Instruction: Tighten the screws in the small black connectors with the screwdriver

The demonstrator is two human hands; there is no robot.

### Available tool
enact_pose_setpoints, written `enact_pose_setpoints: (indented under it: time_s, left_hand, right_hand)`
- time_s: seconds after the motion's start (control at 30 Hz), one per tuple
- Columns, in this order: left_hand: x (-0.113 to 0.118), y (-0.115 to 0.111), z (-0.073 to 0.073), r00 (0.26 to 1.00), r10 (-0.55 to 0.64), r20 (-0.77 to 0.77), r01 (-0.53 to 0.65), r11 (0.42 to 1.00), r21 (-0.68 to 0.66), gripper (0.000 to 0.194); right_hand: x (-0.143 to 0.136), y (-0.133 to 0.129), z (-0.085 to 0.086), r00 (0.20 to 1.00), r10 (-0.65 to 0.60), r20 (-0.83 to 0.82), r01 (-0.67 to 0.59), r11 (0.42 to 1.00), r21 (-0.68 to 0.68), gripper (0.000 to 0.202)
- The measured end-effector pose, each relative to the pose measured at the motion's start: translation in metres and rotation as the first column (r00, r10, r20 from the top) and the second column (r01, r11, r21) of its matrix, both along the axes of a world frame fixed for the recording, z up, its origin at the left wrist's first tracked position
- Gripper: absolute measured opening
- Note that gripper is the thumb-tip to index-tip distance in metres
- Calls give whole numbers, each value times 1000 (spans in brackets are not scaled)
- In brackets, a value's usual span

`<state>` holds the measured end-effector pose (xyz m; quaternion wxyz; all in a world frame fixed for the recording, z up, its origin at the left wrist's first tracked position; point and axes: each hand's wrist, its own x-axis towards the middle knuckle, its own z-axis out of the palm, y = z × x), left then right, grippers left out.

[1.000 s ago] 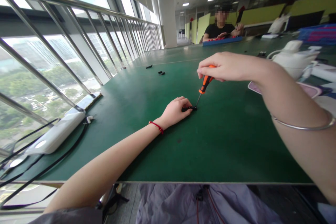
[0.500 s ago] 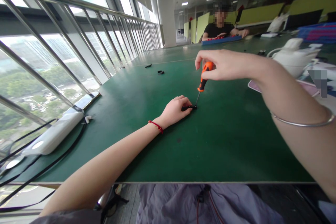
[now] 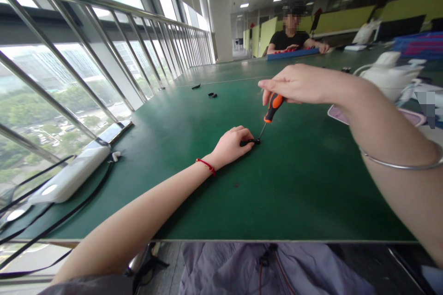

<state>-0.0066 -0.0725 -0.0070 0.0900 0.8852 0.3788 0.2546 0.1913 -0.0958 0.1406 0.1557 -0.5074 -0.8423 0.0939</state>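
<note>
My left hand (image 3: 233,146) rests on the green table (image 3: 294,193), fingers closed around a small black part (image 3: 255,141) held flat against the surface. What kind of part it is I cannot make out. Above it, my right hand (image 3: 289,85) grips the top of a screwdriver (image 3: 273,107) with an orange and black handle. The screwdriver leans to the right, and its thin metal tip meets the right end of the black part. Most of the part lies hidden under my left fingers.
Small black pieces (image 3: 212,95) lie further back, with another black piece (image 3: 196,86) beyond. A white power bank-like device (image 3: 71,175) and cables sit by the railing at left. At right are a white container (image 3: 386,76) and a pink tray (image 3: 341,115). A person (image 3: 290,39) sits opposite.
The fingers of my right hand have turned around the screwdriver handle, and the handle leans further right. My left hand and the black part stay in place.
</note>
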Motion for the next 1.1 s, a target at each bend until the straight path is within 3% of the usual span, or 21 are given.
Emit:
enact_pose_setpoints:
  time_s: [0.1,0.3,0.4,0.63,0.73,0.93,1.1]
  left_hand:
    - [0,0,-1,1000,5,-2,-5,1000,-4,12]
    - [0,0,-1,1000,-3,5,3,1000,-4,13]
    - [0,0,0,1000,1,3,-1,1000,-12,13]
    - [0,-1,0,1000,5,2,-5,1000,-14,13]
    - [0,-1,0,1000,2,0,-2,1000,-11,13]
    - [0,-1,-1,1000,-2,6,2,1000,-5,13]
    - [1,0,0,1000,4,-2,-4,1000,-3,13]
  right_hand:
    - [0,1,0,999,29,20,-30,997,69,29]
    - [-1,1,-1,1000,-10,20,10,999,44,39]
    - [0,1,-1,999,20,42,-23,997,75,27]
    - [3,3,-1,999,30,20,-31,999,17,38]
    - [3,3,0,997,71,42,-73,996,57,27]
    - [0,-1,1,998,1,61,-3,999,37,38]
    - [-1,-2,1,996,41,78,-47,996,77,28]
